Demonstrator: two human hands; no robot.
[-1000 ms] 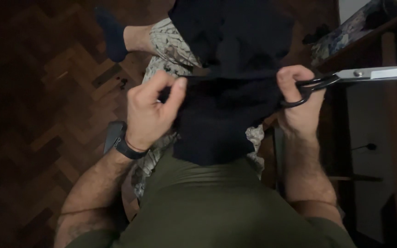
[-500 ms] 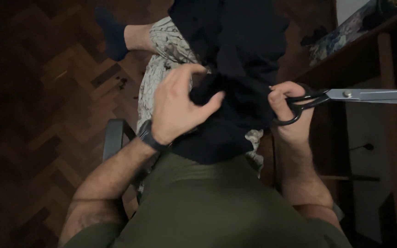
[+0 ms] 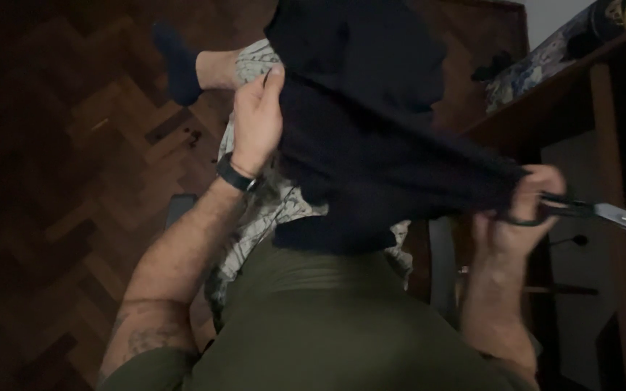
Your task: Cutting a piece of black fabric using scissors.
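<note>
Pulling the dark fabric (image 3: pixel 371 130) taut, left hand (image 3: pixel 255 119) pinches one edge; right hand (image 3: pixel 519 217) clasps the scissors (image 3: pixel 603 213) and the opposite corner; even tension looks wise.

A dark navy cloth (image 3: pixel 371 123) hangs stretched in the air above the person's lap, pulled taut between two corners, its middle sagging in soft folds. Its left edge is pinched high; its right corner is drawn out to a point. Scissors (image 3: pixel 588 212) with dark handles lie level at that corner, their silvery blades pointing right.
</note>
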